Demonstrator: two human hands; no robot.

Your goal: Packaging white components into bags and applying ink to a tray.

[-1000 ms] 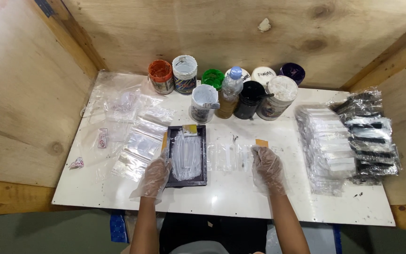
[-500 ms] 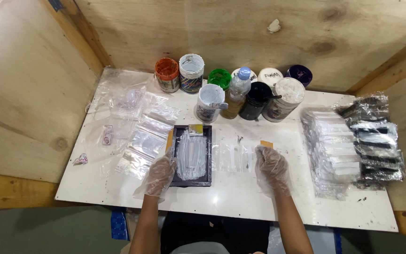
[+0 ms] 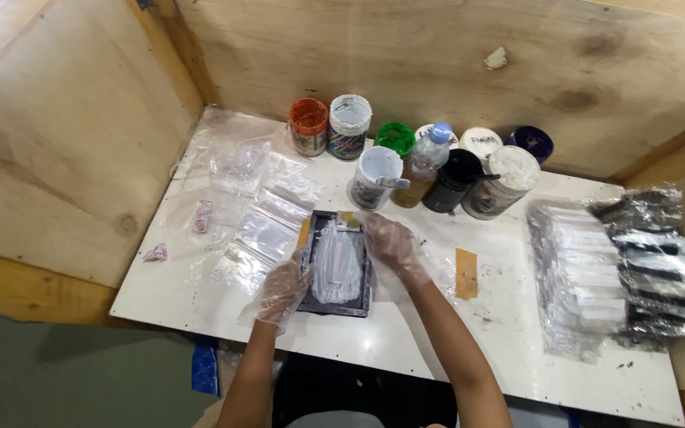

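A black rectangular tray [image 3: 341, 306] lies near the front edge of the white table [image 3: 509, 349], with a clear plastic bag [image 3: 334, 265] spread over it. My left hand [image 3: 283, 292], in a clear plastic glove, rests against the tray's left edge. Also gloved, my right hand [image 3: 390, 242] presses down on the tray's top right corner, fingers laid over the bag. Neither hand lifts anything.
Several paint pots [image 3: 348, 127] and a small bottle [image 3: 426, 162] line the back of the table. Loose clear bags [image 3: 255, 206] lie at the left. Stacks of packed bags [image 3: 616, 269] fill the right side. An orange scrap [image 3: 466, 273] lies right of the tray. Plywood walls surround the table.
My right hand has moved left from beside the orange scrap onto the tray's top right corner. My left hand stays at the tray's left edge.
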